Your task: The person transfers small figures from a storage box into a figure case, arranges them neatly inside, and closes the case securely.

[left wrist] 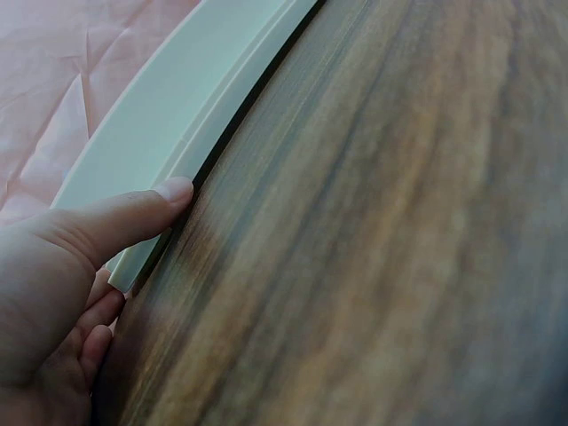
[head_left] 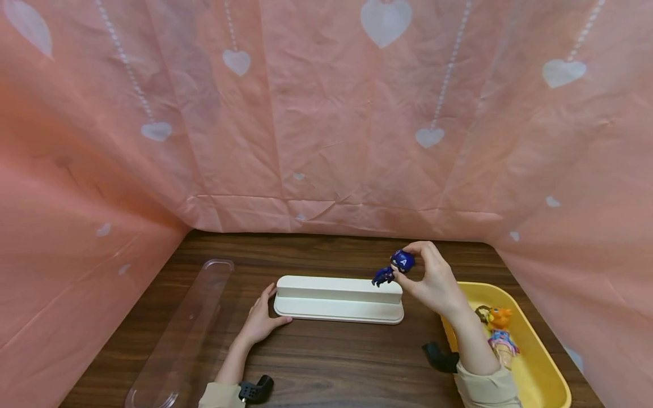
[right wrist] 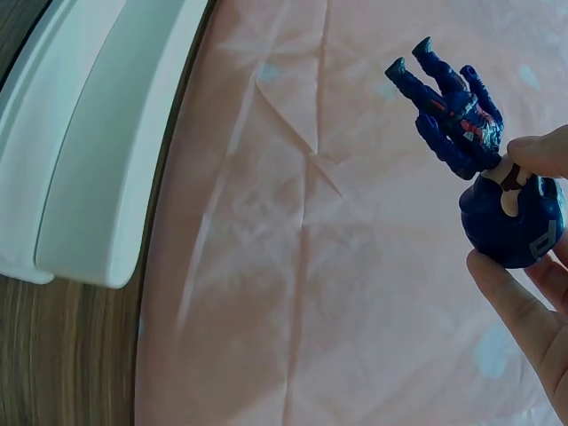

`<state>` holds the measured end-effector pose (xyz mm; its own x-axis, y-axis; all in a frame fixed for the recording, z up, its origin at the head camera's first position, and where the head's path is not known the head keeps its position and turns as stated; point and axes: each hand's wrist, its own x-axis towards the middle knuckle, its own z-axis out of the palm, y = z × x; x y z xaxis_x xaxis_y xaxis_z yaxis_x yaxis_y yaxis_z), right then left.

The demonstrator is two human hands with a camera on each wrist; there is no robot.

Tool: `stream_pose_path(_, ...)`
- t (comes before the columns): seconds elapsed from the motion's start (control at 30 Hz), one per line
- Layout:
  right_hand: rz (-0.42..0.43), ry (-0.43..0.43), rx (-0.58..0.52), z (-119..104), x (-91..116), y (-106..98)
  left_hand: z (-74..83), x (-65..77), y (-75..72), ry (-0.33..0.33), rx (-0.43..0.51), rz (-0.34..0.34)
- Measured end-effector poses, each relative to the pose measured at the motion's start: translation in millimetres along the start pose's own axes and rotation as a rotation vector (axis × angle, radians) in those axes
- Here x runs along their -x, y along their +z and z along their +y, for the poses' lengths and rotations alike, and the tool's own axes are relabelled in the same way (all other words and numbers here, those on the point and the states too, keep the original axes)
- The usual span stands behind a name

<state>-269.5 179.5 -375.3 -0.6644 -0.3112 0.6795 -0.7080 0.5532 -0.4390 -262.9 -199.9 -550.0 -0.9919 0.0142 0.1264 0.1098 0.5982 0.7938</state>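
Note:
A white two-step display stand (head_left: pixel 339 306) lies lengthwise on the table. My left hand (head_left: pixel 259 321) holds its left end, thumb on the front edge and the other fingers around the end; the left wrist view shows the thumb on the rim of the stand (left wrist: pixel 169 151). Above the stand's right end, my right hand (head_left: pixel 433 280) pinches a blue superhero figurine (head_left: pixel 402 261) by its big head, which bears a white letter A. In the right wrist view the figurine (right wrist: pixel 461 120) is tilted, legs pointing away from the fingers and apart from the stand (right wrist: pixel 106 169).
A yellow tray (head_left: pixel 548 362) at the right holds an orange-haired figurine (head_left: pixel 501 318) in a colourful dress and a brown-and-white piece beside it. A clear plastic cover (head_left: pixel 178 334) lies at the left on the wooden table (head_left: pixel 331 362). Pink heart-print cloth (head_left: pixel 326 170) encloses the back and sides.

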Motion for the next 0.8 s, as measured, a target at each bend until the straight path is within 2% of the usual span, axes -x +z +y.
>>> stream_pose_path(0.33, -0.004, -0.031, -0.053, -4.0, -3.6, 19.7, 1.5, 1.3, -0.7, 0.005, -0.003, 0.005)
stream_pose_path(0.8, -0.065, -0.081, -0.091, -11.2, -10.5, 43.9, 3.9, 0.7, -0.4, 0.009, 0.000, -0.003)
